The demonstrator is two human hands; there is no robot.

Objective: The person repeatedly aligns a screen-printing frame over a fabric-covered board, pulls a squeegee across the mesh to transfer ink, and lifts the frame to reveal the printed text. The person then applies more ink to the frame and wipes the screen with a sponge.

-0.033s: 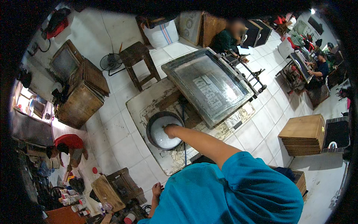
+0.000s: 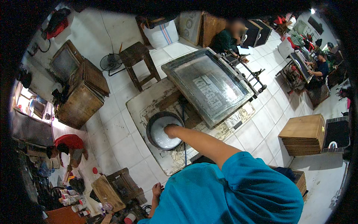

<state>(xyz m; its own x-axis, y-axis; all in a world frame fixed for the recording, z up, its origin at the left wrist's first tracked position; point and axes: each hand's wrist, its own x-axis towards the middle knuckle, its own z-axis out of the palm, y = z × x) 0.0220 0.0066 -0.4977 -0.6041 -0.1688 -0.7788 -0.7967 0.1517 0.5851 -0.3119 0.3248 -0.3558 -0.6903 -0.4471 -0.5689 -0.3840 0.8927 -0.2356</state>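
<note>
My right arm reaches forward to a dark round bucket [image 2: 149,139] of cloudy, whitish liquid [image 2: 159,131] with some froth. My right hand [image 2: 170,131] dips into it near the right side. Its fingers are under the surface, so their grip is hidden. At my left side hangs my left hand [image 2: 157,189], open with loosely bent fingers and nothing visible in it. Just beyond the bucket, a large framed printing screen [image 2: 209,82] with a pale lettered stencil lies tilted on a clamp stand [image 2: 255,80]. Bucket and screen are over a stained white board [image 2: 149,100].
A dark wooden stool [image 2: 136,54] and a small fan [image 2: 110,62] stand at the far left. Wooden boxes [image 2: 80,97] are farther left. A person in red [image 2: 69,142] bends down there. Stacked brown boards [image 2: 302,134] are on the right. Other people sit farther back.
</note>
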